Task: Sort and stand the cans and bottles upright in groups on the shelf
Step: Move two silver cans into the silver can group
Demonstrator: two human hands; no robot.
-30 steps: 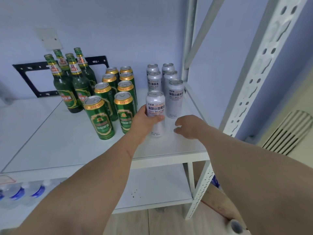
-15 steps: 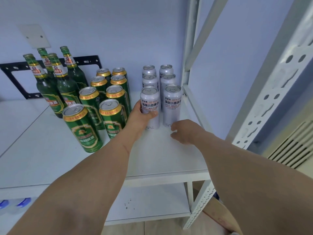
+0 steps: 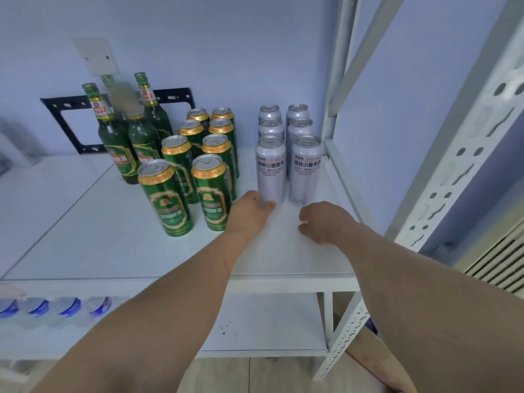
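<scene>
Head view: four green bottles (image 3: 116, 143) stand upright at the back of the shelf (image 3: 85, 236), green cans (image 3: 181, 177) beside them, silver cans (image 3: 286, 148) toward its right edge, all upright. Left hand (image 3: 249, 212) touches the front-left silver can (image 3: 270, 170) at its base, fingers loosely curled, gripping nothing. Right hand (image 3: 326, 222) rests curled and empty on the shelf.

Glossy green glass bottles (image 3: 113, 137) stand beside shiny metal green cans (image 3: 167, 199) with gold rims; right of those cans, satin silver metal cans (image 3: 270, 168) on a smooth, matt white shelf (image 3: 99, 236) framed in painted perforated metal.
</scene>
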